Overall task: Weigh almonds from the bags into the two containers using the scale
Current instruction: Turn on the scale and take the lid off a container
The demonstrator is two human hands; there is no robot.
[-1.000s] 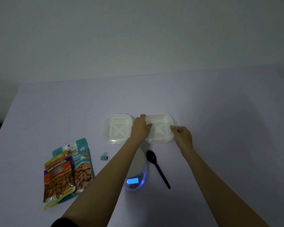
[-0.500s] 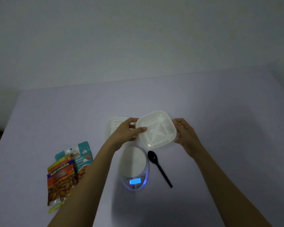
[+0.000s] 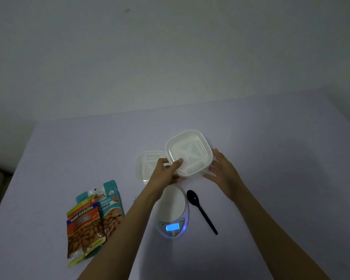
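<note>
A white square container [image 3: 190, 152] is lifted off the table and tilted, above the far end of the scale [image 3: 173, 207]. My left hand [image 3: 166, 170] grips its left rim, thumb on the inside. Against its right side rests my right hand [image 3: 224, 172], fingers straight. The second white container [image 3: 148, 162] sits on the table to the left, partly behind my left hand. Two almond bags lie at the front left: an orange one [image 3: 83, 225] on top of a teal one [image 3: 109, 205]. The scale's display [image 3: 172, 226] glows blue.
A black plastic spoon [image 3: 201, 212] lies just right of the scale, handle pointing to the front right. The pale table [image 3: 281, 158] meets a plain wall at the back. My left forearm crosses over the space between the bags and the scale.
The right container has been picked up from the table by both hands, raised and tilted. The other container, the scale, the spoon and the bags have stayed in place.
</note>
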